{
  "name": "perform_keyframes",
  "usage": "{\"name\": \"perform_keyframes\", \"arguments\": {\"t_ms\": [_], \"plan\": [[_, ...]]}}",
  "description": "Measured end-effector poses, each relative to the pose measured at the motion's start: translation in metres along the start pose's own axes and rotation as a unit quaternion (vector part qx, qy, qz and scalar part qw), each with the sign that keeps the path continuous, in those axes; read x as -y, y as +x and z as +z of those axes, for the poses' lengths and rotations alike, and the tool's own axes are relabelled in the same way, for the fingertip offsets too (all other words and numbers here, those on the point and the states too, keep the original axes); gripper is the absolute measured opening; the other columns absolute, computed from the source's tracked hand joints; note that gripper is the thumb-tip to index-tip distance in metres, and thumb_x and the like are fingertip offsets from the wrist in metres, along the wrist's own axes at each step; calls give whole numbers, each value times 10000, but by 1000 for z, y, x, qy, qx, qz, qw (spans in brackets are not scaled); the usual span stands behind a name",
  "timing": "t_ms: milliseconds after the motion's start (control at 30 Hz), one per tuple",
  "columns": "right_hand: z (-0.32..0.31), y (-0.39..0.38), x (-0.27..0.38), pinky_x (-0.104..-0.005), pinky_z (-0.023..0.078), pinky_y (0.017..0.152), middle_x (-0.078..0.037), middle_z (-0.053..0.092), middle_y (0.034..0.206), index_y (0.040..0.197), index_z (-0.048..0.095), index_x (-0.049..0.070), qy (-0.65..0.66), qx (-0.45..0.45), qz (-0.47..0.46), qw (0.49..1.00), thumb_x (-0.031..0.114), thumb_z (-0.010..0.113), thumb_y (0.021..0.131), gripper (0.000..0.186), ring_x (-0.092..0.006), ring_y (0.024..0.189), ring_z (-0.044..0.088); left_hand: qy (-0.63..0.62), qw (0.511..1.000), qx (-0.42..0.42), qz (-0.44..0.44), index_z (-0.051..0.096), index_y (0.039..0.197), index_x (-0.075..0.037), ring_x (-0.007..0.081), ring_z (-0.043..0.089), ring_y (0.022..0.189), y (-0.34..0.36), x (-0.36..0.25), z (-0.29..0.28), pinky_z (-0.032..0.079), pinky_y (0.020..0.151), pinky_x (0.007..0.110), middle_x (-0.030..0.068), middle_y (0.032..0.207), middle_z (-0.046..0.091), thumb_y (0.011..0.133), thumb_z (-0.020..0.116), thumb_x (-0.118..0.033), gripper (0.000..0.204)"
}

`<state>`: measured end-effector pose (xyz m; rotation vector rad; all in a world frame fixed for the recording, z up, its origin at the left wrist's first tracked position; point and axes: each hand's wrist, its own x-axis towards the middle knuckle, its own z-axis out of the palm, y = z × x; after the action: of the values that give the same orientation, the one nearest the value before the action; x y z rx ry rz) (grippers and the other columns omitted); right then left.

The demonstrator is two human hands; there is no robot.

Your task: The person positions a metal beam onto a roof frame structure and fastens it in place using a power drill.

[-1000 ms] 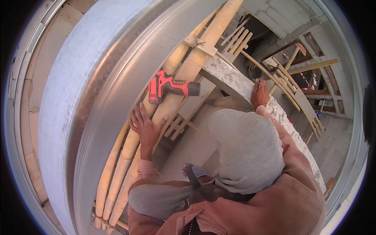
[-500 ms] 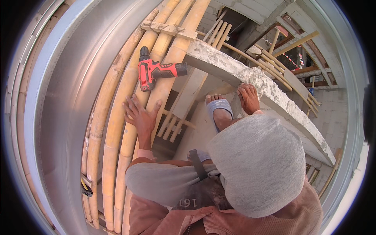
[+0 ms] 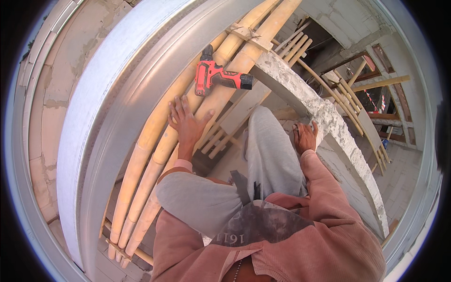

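My left hand (image 3: 187,126) lies flat on the bamboo poles (image 3: 157,155), its fingers spread and nothing held. Just beyond its fingertips, a red and black cordless drill (image 3: 211,79) rests on its side across the poles, with its black chuck pointing away and its battery end to the right. My right hand (image 3: 305,136) is at the near edge of a rough, broken concrete ledge (image 3: 324,113), its fingers curled over that edge. My grey-trousered knees are bent between both arms.
A long, shiny metal channel (image 3: 117,141) runs along the left of the poles. A wooden crosspiece (image 3: 249,37) is tied across them at the far end. Thinner bamboo poles (image 3: 350,117) stick out beyond the ledge. A gap with lower slats (image 3: 221,141) lies between poles and ledge.
The view has shifted, so poles, drill and ledge sit differently in the picture. My right knee has risen and hides the sandalled foot. My left hand stays on the poles, my right at the ledge.
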<state>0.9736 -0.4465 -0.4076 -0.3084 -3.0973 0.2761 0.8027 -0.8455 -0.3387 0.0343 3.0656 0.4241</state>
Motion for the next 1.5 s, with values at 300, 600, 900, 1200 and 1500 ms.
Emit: {"name": "perform_keyframes", "arguments": {"t_ms": [300, 600, 900, 1200, 1500], "plan": [[3, 4, -7, -504, 218, 1217, -25, 741, 1043, 1168, 694, 126, 0, 31, -16, 999, 348, 548, 1035, 297, -206, 1061, 641, 38, 998, 35, -22, 223, 1638, -70, 385, 5, 1594, 5, -6, -10, 18, 1211, 633, 183, 1719, 119, 837, 634, -797, 1157], [24, 1, -21, -527, 205, 1226, -33, 727, 962, 1133, 654, 133, 24, 18, -53, 998, 337, 650, 982, 254, -198, 1055, 635, 58, 998, 2, 29, 234, 1621, -19, 377, 162, 1573, 8, 0, -5, 107, 1244, 562, 222, 1670, 243, 874, 611, -764, 1121], [44, -18, -48, -574, 156, 1246, -10, 677, 972, 1143, 600, 123, -51, -21, -108, 993, 169, 643, 903, 249, -208, 1049, 615, 34, 998, -3, 61, 269, 1606, -12, 362, 247, 1547, 3, -4, -10, 140, 1249, 551, 213, 1639, 311, 888, 594, -756, 1084], [34, -13, -39, -564, 149, 1248, -24, 685, 953, 1111, 610, 115, -11, 49, -70, 996, 214, 567, 966, 181, -211, 1049, 609, 51, 997, 6, 57, 281, 1605, -21, 373, 263, 1534, 2, -7, -14, 165, 1242, 536, 208, 1643, 309, 898, 626, -707, 1044], [8, 2, -17, -508, 221, 1221, -79, 715, 988, 1103, 675, 111, 64, 45, 0, 997, 309, 585, 1025, 231, -223, 1079, 637, 43, 995, 8, 90, 277, 1604, -13, 373, 287, 1519, 12, 0, -6, 176, 1227, 534, 210, 1631, 326, 918, 639, -668, 1015]]}}
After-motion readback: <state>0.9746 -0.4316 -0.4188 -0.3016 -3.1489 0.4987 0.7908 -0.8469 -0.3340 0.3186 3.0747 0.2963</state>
